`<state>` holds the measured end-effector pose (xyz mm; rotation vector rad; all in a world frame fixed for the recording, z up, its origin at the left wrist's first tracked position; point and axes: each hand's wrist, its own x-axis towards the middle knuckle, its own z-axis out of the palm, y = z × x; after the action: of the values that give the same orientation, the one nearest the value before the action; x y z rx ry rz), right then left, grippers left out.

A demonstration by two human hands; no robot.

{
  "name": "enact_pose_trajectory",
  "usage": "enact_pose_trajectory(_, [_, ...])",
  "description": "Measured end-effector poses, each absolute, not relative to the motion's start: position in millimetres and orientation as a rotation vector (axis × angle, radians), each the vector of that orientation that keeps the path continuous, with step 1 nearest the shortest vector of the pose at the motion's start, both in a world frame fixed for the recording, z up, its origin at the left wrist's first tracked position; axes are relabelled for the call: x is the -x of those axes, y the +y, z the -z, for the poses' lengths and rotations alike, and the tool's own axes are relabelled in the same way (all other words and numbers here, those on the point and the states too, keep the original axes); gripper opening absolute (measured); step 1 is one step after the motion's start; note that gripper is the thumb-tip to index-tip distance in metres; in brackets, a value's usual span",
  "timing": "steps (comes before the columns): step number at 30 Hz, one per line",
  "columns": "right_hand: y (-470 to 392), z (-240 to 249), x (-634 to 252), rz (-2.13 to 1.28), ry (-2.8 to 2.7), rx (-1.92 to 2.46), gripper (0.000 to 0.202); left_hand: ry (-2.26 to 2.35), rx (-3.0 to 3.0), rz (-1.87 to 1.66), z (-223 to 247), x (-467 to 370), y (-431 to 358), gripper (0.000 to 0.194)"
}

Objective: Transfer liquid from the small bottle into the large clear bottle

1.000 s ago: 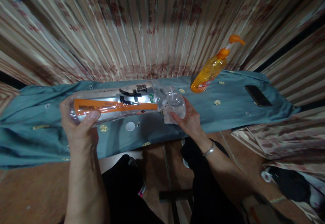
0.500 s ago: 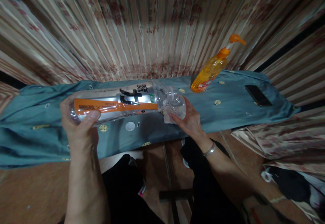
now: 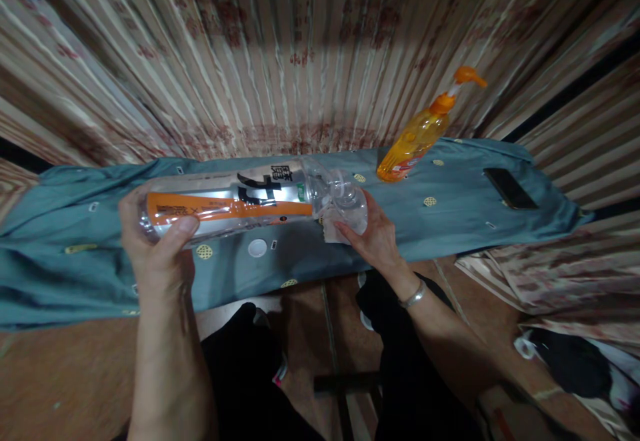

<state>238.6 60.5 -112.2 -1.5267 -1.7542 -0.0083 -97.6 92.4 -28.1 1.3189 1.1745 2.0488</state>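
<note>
A large clear plastic bottle (image 3: 230,202) with a silver and orange label lies almost level above the cloth, its neck pointing right. My left hand (image 3: 163,231) is wrapped around its base end, thumb on the near side. At the neck, my right hand (image 3: 373,231) grips a clear, cup-like plastic piece (image 3: 353,211) held against the bottle's mouth. A pale, whitish flap (image 3: 336,233) shows below that piece; I cannot tell whether it is part of it. Beneath the bottle, a white round disc, like a cap (image 3: 257,248), rests on the cloth.
A green patterned cloth (image 3: 450,221) covers the long narrow table. An orange pump bottle (image 3: 415,137) stands toward the back right, and a dark phone (image 3: 510,188) lies at the right end. A pleated curtain (image 3: 280,61) hangs behind. My legs are below the front edge.
Both hands and the bottle keep nearly the same pose. The whole view has shifted very slightly.
</note>
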Motion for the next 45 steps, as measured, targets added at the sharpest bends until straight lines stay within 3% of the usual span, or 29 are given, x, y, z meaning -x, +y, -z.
enact_pose_trajectory(10, [60.4, 112.3, -237.8, 0.030, -1.741, 1.528, 0.083, 1.154, -1.379, -2.035, 32.5, 100.8, 92.3, 0.063])
enact_pose_trajectory(16, [61.4, 113.9, -237.2, 0.047, -1.717, 1.527, 0.082, 1.196, -1.343, -2.042, 32.9, 101.4, 92.8, 0.071])
enact_pose_trajectory(45, [62.1, 116.0, -237.7, 0.046, -1.723, 1.531, 0.083, 1.098, -1.339, -2.059, 33.5, 102.3, 94.0, 0.071])
